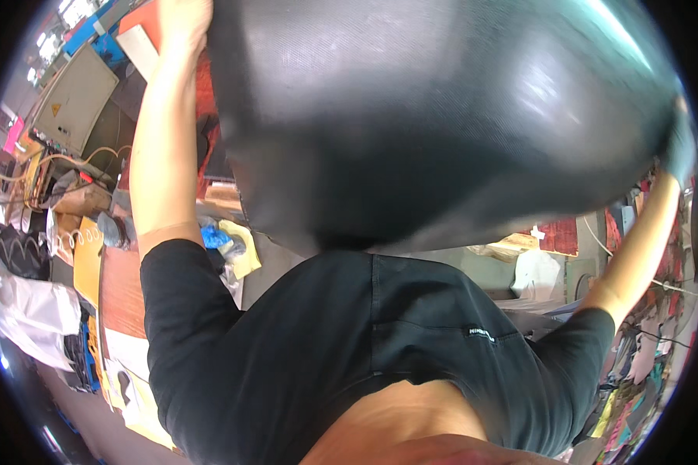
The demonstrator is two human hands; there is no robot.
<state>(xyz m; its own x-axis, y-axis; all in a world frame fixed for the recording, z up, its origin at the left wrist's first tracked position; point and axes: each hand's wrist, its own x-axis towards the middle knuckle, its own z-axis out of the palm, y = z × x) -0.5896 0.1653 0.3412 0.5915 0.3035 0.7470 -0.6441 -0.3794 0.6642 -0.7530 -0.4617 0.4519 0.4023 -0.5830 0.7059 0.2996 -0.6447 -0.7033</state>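
Observation:
A large black sheet, shiny and finely textured like leather or rubber, is raised in front of my chest and bends into a broad curve. At its upper left edge is my left hand, bare and closed on the border, its fingers partly cut off by the top of the picture. On the far right my right hand, in a grey glove, grips the opposite edge; the sheet covers part of its fingers. Both arms are spread wide, and the sheet's lower edge hangs close to my black shirt.
A grey electrical cabinet stands at the left. Below it are a brown tabletop, clear plastic wrapping and a yellow cloth or paper piece. Colourful scraps pile up at the right. Red material shows beneath the sheet.

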